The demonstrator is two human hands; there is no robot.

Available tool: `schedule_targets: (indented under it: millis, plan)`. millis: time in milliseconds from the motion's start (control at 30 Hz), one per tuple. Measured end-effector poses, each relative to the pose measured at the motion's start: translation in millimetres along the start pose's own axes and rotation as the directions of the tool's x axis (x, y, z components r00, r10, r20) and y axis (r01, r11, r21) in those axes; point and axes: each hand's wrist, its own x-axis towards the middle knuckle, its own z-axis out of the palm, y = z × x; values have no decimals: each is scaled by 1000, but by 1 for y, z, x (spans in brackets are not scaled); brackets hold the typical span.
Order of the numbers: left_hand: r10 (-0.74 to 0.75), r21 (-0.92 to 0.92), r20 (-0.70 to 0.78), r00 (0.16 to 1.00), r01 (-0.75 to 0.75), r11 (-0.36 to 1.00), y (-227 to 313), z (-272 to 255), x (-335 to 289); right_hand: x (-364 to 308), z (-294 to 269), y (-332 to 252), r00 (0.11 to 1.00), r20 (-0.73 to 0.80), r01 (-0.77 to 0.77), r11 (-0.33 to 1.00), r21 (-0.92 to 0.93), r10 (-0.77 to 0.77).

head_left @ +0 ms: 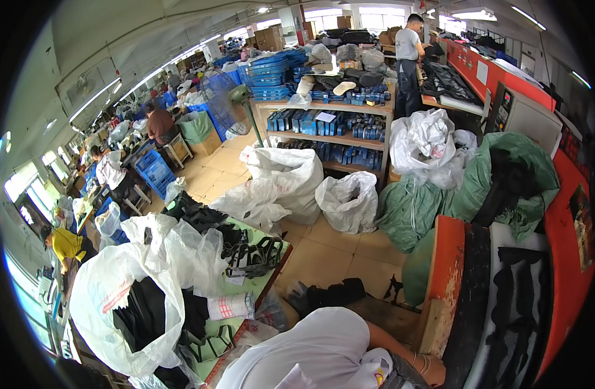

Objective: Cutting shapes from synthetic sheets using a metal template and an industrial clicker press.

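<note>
Probably minding the conveyor point(518, 240), parking the left hand point(433, 371) nearby, no telling if gripping, not seeing the right hand, maybe needing reach toward those black strips point(510, 298).

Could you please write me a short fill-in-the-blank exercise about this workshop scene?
1. The shirt at the bottom edge is coloured ____.
2. In the picture, the long black pieces lie to the ____ of the hand with bracelets.
3. The open bag at the right, with black material showing in it, is coloured ____.
4. The fan stands to the ____ of the shelving rack.

Missing words: white; right; green; left.
</note>
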Motion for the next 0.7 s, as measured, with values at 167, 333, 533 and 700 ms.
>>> schedule_targets:
  millis: [167,333,533,700]
  plan:
    - [-10,9,-111,994,11,1000,-23,33,11,10,19,-23,996,8,88,996,-28,-88]
    - [-43,27,-213,976,50,998,-15,34,9,10,38,-32,989,17,145,988,-60,-144]
    - [-45,74,-229,972,63,995,-7,25,2,0,76,-45,985,25,170,982,-88,-168]
    - [-22,34,-195,981,29,999,-21,26,9,4,88,-50,988,17,157,974,-166,-156]
